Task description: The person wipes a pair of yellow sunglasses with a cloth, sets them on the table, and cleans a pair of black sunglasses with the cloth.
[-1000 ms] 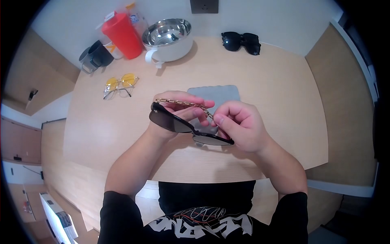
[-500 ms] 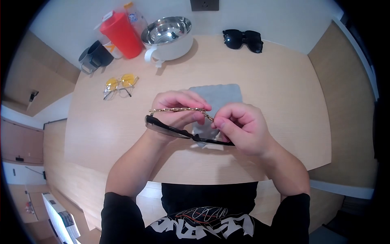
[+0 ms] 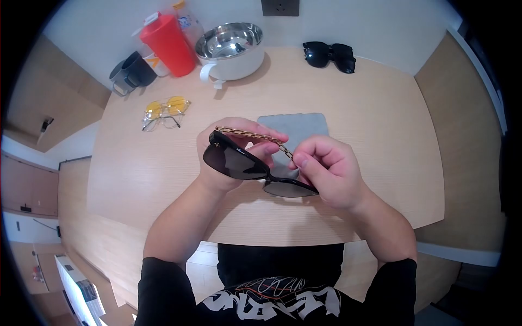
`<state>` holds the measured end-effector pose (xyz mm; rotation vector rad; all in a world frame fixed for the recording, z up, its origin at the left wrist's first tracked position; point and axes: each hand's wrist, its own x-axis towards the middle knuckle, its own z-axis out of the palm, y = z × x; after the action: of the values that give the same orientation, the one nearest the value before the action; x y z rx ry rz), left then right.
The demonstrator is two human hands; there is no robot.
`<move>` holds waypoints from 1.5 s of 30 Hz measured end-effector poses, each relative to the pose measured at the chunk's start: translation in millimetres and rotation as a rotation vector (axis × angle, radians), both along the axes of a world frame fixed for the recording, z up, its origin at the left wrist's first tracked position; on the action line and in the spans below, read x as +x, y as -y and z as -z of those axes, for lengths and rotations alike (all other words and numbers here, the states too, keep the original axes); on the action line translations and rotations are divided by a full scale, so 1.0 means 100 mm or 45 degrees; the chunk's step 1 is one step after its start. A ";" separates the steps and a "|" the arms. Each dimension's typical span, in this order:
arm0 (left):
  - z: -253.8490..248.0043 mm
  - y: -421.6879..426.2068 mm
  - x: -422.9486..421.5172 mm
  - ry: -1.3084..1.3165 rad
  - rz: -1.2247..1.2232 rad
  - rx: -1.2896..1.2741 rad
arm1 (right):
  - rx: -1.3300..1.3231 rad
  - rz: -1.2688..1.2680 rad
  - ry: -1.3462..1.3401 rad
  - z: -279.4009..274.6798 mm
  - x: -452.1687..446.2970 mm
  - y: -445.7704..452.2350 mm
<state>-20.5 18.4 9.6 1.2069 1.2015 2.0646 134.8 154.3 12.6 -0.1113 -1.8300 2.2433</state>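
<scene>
Between 2 hands (image 3: 235, 123) (image 3: 333, 168) rests 1 pair of sunglasses (image 3: 236, 162).

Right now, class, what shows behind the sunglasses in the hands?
Part of a grey cloth shows behind the sunglasses, between left hand and right hand. The hands and sunglasses hide some of it; anything beneath it cannot be seen.

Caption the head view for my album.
Two hands holding dark sunglasses with a gold chain over a grey cloth.
</scene>
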 end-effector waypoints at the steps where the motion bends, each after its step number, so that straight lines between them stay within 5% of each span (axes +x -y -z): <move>1: 0.00 0.00 -0.01 -0.015 0.000 0.001 | 0.008 0.007 0.006 -0.01 0.00 0.00; 18: 0.07 0.06 0.01 -0.122 -0.065 -0.095 | 0.049 0.007 -0.017 -0.01 0.01 0.02; 30: 0.14 -0.15 0.11 0.638 0.250 -0.125 | -0.432 0.047 -0.048 0.25 -0.16 0.04; 36: 0.22 -0.12 0.07 0.676 0.282 -0.230 | -0.330 0.043 0.000 0.23 -0.18 0.13; 45: 0.03 -0.08 0.11 0.909 0.201 -0.348 | 0.469 0.475 0.095 -0.04 -0.17 -0.21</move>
<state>-9.0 26.8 6.6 0.3596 0.9510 1.8798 117.9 175.1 16.5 -0.4330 -2.0287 1.6497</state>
